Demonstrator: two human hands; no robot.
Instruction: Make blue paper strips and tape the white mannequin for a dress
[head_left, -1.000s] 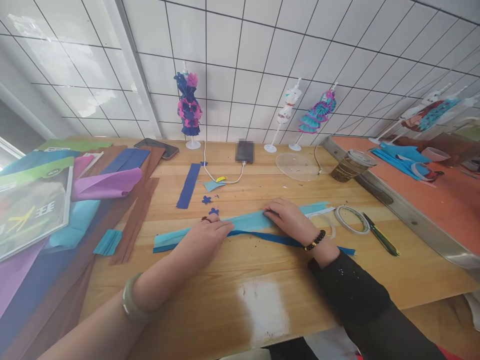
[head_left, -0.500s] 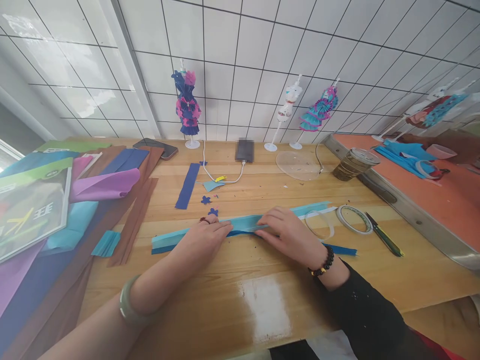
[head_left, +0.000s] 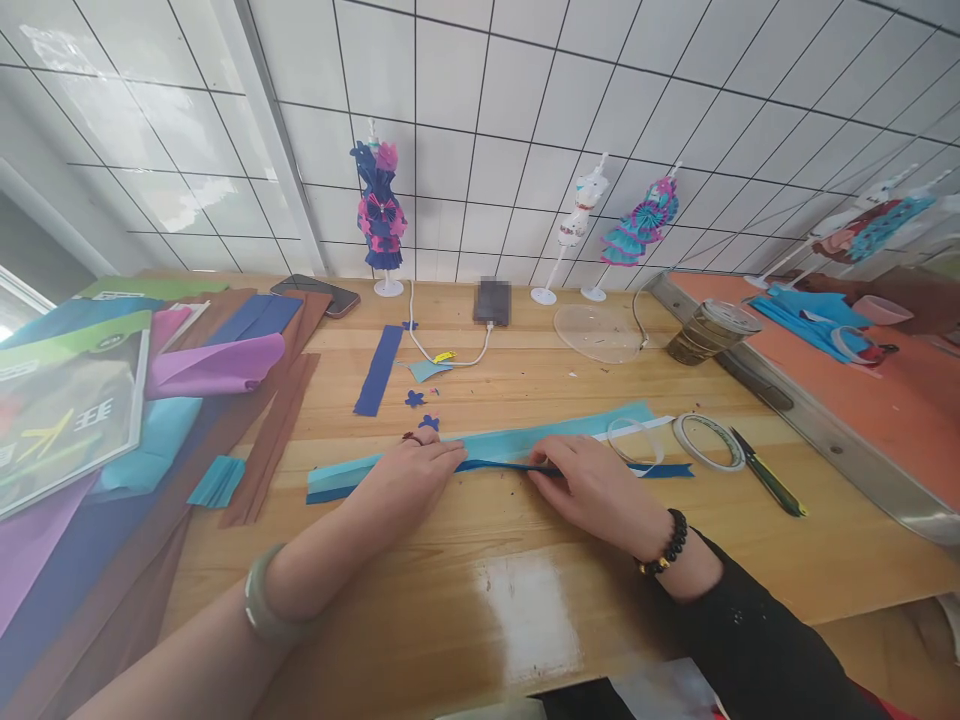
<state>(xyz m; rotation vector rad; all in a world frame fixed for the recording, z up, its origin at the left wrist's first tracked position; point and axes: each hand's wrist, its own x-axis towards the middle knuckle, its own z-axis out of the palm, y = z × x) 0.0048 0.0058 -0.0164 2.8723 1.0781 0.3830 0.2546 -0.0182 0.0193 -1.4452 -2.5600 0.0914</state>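
Observation:
A long light-blue strip of cloth-like material (head_left: 495,444) lies across the table, with a narrow dark-blue strip (head_left: 491,464) along its near edge. My left hand (head_left: 405,485) rests on both strips left of the middle, its fingers close together and holding them at the near edge. To the right, my right hand (head_left: 589,490) pinches the dark-blue strip between thumb and fingers. Between my hands the dark-blue edge stands slightly raised. The dark strip's right end sticks out past my right hand. What lies under my palms is hidden.
A tape roll (head_left: 709,442), a clear ring (head_left: 636,442) and a cutter knife (head_left: 769,475) lie to the right. Sheets of coloured material (head_left: 217,365) cover the left side. Small dressed mannequins (head_left: 381,205), a cup (head_left: 709,330) and a cabled device (head_left: 492,302) stand farther back.
My right hand has slid a little to the right and nearer to me along the strip's edge, now pinching the dark-blue strip. My left hand stays in place.

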